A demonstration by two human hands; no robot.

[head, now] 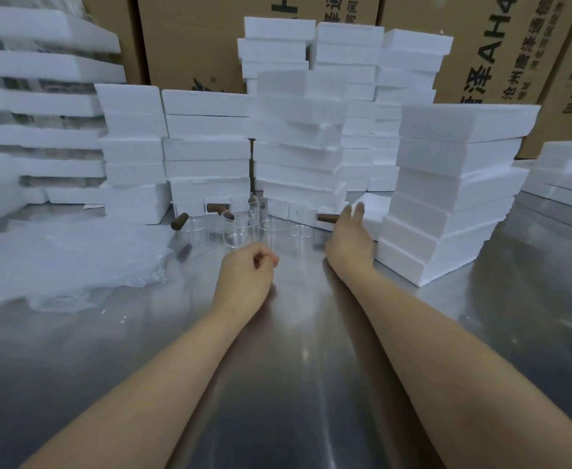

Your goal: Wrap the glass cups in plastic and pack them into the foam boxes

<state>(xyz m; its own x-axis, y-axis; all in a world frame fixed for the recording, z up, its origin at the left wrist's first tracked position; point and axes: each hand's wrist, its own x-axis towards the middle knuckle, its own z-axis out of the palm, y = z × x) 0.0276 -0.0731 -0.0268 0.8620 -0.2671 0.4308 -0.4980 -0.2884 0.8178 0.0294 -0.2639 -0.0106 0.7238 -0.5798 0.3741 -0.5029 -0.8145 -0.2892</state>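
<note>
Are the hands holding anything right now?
No. The left hand is curled around nothing visible, and the right hand is open beside the foam boxes.

Open across the bare, shiny steel tabletop (294,350) on the near side of the cluster of clear glass cups with brown handles (244,228). Walled off just behind the cups by stacked white foam boxes (298,137). Hemmed in right of the cups by a leaning tower of white foam boxes (447,198), and left of them by a crumpled sheet of clear plastic (68,262) lying low.
</note>
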